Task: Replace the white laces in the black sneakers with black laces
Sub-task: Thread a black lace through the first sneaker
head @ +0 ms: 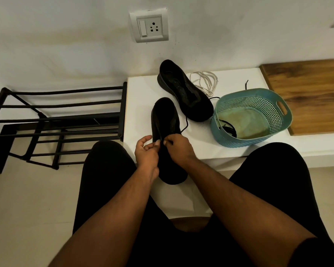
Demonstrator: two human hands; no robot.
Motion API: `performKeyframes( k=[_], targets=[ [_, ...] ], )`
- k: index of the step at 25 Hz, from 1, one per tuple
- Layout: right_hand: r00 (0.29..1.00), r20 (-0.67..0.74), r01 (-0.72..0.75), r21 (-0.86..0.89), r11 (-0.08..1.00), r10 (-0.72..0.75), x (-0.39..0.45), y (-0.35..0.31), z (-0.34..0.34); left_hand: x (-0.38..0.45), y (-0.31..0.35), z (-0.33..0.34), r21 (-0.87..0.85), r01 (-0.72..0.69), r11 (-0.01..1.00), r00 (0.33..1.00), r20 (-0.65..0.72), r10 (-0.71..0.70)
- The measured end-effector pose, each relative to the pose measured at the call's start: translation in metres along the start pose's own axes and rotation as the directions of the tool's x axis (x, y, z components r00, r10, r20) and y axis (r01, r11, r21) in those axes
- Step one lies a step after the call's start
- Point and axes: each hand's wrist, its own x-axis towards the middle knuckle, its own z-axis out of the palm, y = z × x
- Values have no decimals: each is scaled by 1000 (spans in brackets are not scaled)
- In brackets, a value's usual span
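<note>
A black sneaker (165, 116) lies on the white bench (137, 105) right in front of me, its toe hanging over the front edge. My left hand (146, 151) holds its side near the eyelets. My right hand (178, 147) pinches a black lace (185, 123) that trails away across the bench. A second black sneaker (185, 91) without laces lies further back. White laces (204, 80) lie in a loose heap behind it. Another black lace (228, 127) sits inside the teal basket (258, 139).
A black metal shoe rack (56, 120) stands to the left of the bench. A wooden panel (307, 97) lies at the right end of the bench. On the wall behind is a switch and socket plate (148, 26). My knees frame the bench.
</note>
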Motion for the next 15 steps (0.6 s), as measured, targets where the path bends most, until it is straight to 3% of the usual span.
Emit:
performKeyframes(
  k=[3, 6, 8, 10, 11, 13, 15],
  targets=[
    [997, 63, 41, -3, 999, -41, -22, 5, -13, 2, -2, 5, 58, -58, 997, 995, -76, 63],
    [992, 88, -78, -108, 991, 88, -59, 20, -35, 1, -1, 7, 91, -86, 992, 990, -104, 95],
    [957, 226, -151, -152, 977, 183, -85, 21, -43, -1, 2, 7, 75, -76, 994, 994, -74, 82],
    [895, 400, -244, 63, 968, 199, -98, 6, -44, -5, 6, 9, 76, -57, 996, 998, -23, 59],
    [888, 441, -236, 194, 952, 131, -100, -4, -44, -7, 8, 9, 84, -54, 995, 998, -6, 55],
    [939, 341, -57, 296, 953, -50, -86, -18, -44, -11, 12, 6, 103, -72, 992, 997, 19, 70],
    [961, 208, 157, 125, 980, -181, -63, -21, -44, -11, 15, 2, 86, -100, 991, 995, 22, 99]
  ],
)
